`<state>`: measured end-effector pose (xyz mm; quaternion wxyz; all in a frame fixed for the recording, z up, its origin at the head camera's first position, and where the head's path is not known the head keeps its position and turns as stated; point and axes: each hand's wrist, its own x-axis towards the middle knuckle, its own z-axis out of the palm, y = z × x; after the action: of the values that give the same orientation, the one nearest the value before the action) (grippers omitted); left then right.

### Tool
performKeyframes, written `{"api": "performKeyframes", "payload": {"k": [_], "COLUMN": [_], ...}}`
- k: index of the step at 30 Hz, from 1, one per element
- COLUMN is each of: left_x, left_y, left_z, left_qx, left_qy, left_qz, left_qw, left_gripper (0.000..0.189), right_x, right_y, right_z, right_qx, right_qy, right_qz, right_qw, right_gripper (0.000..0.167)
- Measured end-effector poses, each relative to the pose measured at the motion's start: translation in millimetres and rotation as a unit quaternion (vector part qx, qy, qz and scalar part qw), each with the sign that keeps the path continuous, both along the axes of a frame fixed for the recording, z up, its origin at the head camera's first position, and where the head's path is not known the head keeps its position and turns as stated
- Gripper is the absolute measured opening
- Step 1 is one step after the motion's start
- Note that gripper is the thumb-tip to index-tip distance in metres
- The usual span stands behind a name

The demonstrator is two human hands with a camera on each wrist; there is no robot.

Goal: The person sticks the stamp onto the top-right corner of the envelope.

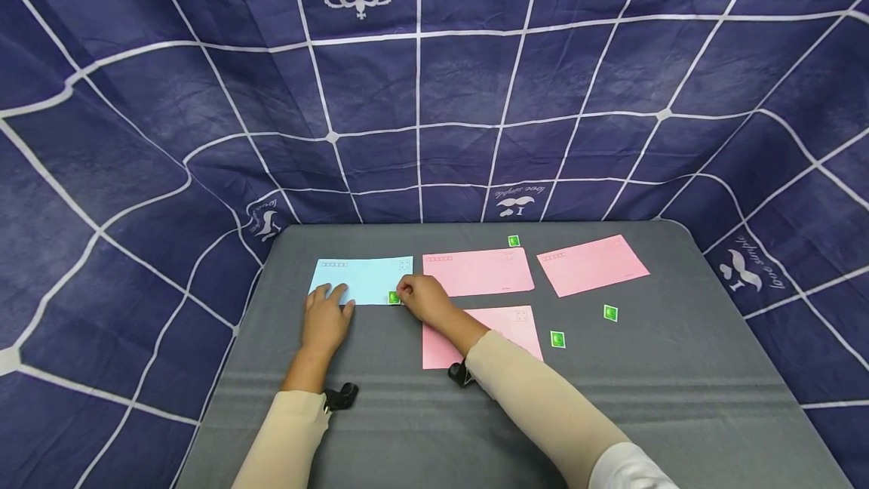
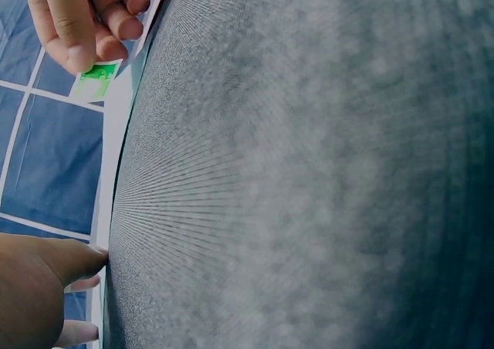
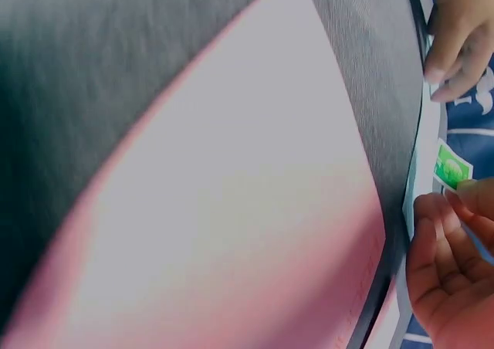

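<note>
My right hand (image 1: 422, 298) pinches a small green stamp (image 1: 394, 297) between thumb and fingertip, over the lower right corner of the light blue envelope (image 1: 366, 278). In the right wrist view the stamp (image 3: 451, 167) stands tilted out from the fingertips. The left wrist view shows that stamp (image 2: 96, 79) with a white border, held at its edge by the thumb. With spread fingers, my left hand (image 1: 327, 319) rests on the envelope's lower left part.
Three pink envelopes lie to the right: one at the middle (image 1: 475, 272), one at the far right (image 1: 592, 266), one nearer me (image 1: 505, 323), partly under my right forearm. Loose green stamps lie behind them (image 1: 513, 241) and to the right, one here (image 1: 557, 339), another farther right (image 1: 611, 313).
</note>
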<state>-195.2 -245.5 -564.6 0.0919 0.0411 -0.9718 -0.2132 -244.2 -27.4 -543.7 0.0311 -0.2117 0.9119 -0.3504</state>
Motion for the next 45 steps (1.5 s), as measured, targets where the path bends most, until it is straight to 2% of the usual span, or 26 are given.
{"api": "performKeyframes", "payload": {"k": [5, 8, 13, 21, 27, 34, 42, 45], "left_x": [-1.9, -2.9, -3.4, -4.1, -6.8, -1.4, -2.1, -1.7], "left_y": [-1.3, -1.8, -0.6, 3.3, 4.5, -1.0, -2.2, -3.3], "left_z": [0.1, 0.3, 0.9, -0.9, -3.0, -3.2, -3.3, -4.2], "left_qx": [0.001, 0.001, 0.008, 0.006, 0.012, 0.02, 0.024, 0.024], "left_qy": [-0.04, -0.049, -0.041, -0.002, -0.007, -0.008, -0.017, -0.019], "left_qz": [0.003, 0.003, -0.002, -0.007, -0.016, -0.001, -0.008, -0.006], "left_qw": [0.9992, 0.9988, 0.9991, 1.0, 0.9998, 0.9998, 0.9995, 0.9995], "left_gripper": [0.047, 0.048, 0.047, 0.045, 0.044, 0.044, 0.046, 0.045], "right_x": [-8.5, -13.0, -20.4, -30.0, -36.6, -45.3, -54.0, -58.1], "right_y": [2.5, 3.5, 5.0, 7.3, 8.9, 1.3, -1.8, -2.3], "right_z": [1.9, 3.2, 4.3, 6.1, 7.0, 5.1, 6.0, 4.7], "right_qx": [0.017, 0.024, 0.037, 0.058, 0.062, 0.068, 0.078, 0.083], "right_qy": [-0.005, -0.009, -0.02, -0.015, -0.006, -0.006, -0.02, -0.007], "right_qz": [-0.009, -0.014, -0.024, -0.027, -0.045, -0.044, -0.07, -0.072], "right_qw": [0.9998, 0.9996, 0.9988, 0.9979, 0.997, 0.9967, 0.9943, 0.9939], "right_gripper": [0.011, 0.011, 0.012, 0.014, 0.013, 0.014, 0.017, 0.016]}}
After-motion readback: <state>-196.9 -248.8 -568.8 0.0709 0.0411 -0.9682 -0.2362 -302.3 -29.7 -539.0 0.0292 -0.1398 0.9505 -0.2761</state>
